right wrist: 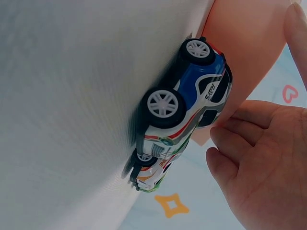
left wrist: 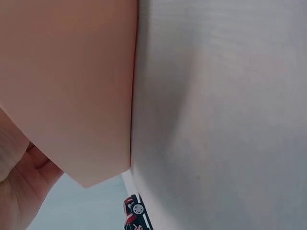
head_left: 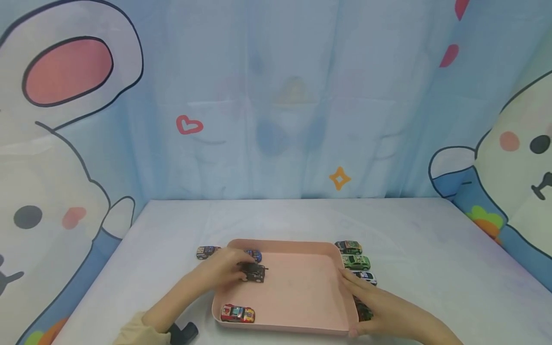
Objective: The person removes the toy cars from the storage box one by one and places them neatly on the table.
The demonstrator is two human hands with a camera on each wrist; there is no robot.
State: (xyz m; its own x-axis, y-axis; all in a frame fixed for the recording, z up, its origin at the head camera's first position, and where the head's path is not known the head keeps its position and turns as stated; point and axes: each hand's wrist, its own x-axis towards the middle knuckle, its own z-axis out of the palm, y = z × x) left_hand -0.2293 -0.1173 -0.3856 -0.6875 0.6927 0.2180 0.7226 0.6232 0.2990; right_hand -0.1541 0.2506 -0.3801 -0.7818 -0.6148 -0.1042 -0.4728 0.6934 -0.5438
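Note:
My left hand (head_left: 222, 267) reaches over the left side of a pink tray (head_left: 302, 287) and holds a black toy car (head_left: 254, 272) above its floor. Just behind that car, a blue toy car (head_left: 255, 255) shows partly inside the tray. A red and yellow toy car (head_left: 238, 314) rests in the near left corner. On the opposite side, my right hand (head_left: 381, 309) touches the tray's right edge, fingers and thumb spread along it. In the left wrist view, the tray wall (left wrist: 86, 96) hides most of the left hand (left wrist: 21, 177).
Right of the tray stand several toy cars, among them a green one (head_left: 357, 262), a white one (head_left: 367, 277) and a dark one (head_left: 363, 310) partly under the right hand. Another car (head_left: 207, 252) sits beyond the left edge. A printed curtain (head_left: 276, 120) hangs behind the white table.

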